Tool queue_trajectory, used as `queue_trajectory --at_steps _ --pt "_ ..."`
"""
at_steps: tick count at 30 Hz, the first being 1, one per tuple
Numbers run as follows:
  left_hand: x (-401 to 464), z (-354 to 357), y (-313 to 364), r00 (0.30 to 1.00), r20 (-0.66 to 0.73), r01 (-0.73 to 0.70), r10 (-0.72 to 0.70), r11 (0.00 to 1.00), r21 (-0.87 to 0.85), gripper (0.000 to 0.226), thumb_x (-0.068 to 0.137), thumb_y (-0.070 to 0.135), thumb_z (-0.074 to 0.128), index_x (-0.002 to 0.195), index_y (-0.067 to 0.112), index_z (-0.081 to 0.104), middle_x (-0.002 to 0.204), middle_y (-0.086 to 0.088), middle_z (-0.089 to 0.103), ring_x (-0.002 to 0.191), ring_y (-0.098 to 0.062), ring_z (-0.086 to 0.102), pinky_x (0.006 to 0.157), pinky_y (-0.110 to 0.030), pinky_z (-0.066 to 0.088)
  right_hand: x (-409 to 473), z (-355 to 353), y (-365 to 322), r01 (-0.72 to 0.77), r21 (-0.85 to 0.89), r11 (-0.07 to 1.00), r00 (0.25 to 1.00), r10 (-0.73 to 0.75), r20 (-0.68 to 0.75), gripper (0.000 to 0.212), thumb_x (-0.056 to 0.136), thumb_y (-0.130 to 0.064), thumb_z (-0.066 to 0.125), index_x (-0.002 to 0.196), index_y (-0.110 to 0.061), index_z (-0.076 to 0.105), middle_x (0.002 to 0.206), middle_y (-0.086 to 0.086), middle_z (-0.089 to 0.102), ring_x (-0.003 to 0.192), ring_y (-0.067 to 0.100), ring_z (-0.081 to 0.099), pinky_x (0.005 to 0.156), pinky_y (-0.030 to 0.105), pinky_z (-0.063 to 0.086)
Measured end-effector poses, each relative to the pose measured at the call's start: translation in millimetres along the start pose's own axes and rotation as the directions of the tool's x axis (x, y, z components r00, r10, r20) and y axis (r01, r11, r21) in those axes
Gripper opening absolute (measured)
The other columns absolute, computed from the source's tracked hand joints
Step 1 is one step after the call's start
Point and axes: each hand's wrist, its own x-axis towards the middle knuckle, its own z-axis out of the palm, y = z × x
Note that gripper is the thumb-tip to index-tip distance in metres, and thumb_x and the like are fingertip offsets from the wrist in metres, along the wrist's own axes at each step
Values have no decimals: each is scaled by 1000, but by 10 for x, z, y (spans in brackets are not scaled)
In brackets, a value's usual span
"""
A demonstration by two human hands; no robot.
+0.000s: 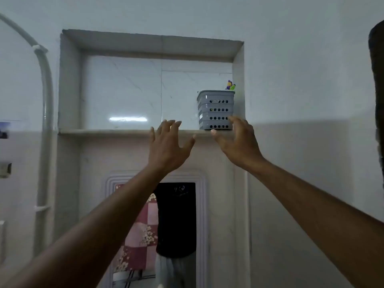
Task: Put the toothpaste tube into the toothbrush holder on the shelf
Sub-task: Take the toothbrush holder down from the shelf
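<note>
A grey perforated toothbrush holder (215, 110) stands at the right end of the shelf (116, 132) inside a tiled wall niche. Colourful tips, purple and green (230, 85), stick out of its top at the back right. My right hand (235, 140) is raised just below and right of the holder, fingers spread, fingertips near its lower right corner. Left of the holder, my left hand (168, 145) is up at the shelf edge with fingers apart and nothing in it. No toothpaste tube shows in either hand.
A mirror (158, 231) with a white frame hangs below the niche and reflects a person in a dark top. A white pipe (46, 121) runs down the wall at left. A dark object (378, 80) fills the right edge.
</note>
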Motion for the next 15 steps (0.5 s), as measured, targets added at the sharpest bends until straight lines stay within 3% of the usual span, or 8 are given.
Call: queue_trajectory --at_steps 3,6,9,15 --pt "149 212 -115 997 -51 62 -61 998 21 82 98 77 42 155 20 48 165 -2 44 163 -23 19 133 -54 -1 202 177 -15 1 -52 999 1000 -2 -28 89 95 -64 71 162 -15 39 169 10 38 155 30 37 123 54 41" --pt "155 444 -201 979 -194 63 -64 998 -11 76 97 79 43 141 22 64 148 3 62 159 -20 29 133 -49 1 300 321 -40 -27 -89 996 999 23 -47 100 93 -66 72 165 -14 26 169 11 32 156 32 33 124 56 38" --pt "169 614 -257 950 -308 43 -43 999 -7 70 95 80 47 132 25 70 135 5 70 153 -19 40 133 -46 6 383 421 4 -28 -92 995 992 16 -127 105 90 -64 76 165 -11 24 163 10 38 150 31 38 122 54 41" --pt "189 715 -238 935 -350 60 -63 998 -20 67 94 78 53 127 24 73 127 5 72 148 -20 46 133 -47 10 543 546 -6 -142 -54 988 980 132 -151 125 76 -72 85 164 -6 25 156 13 51 143 35 53 113 55 52"
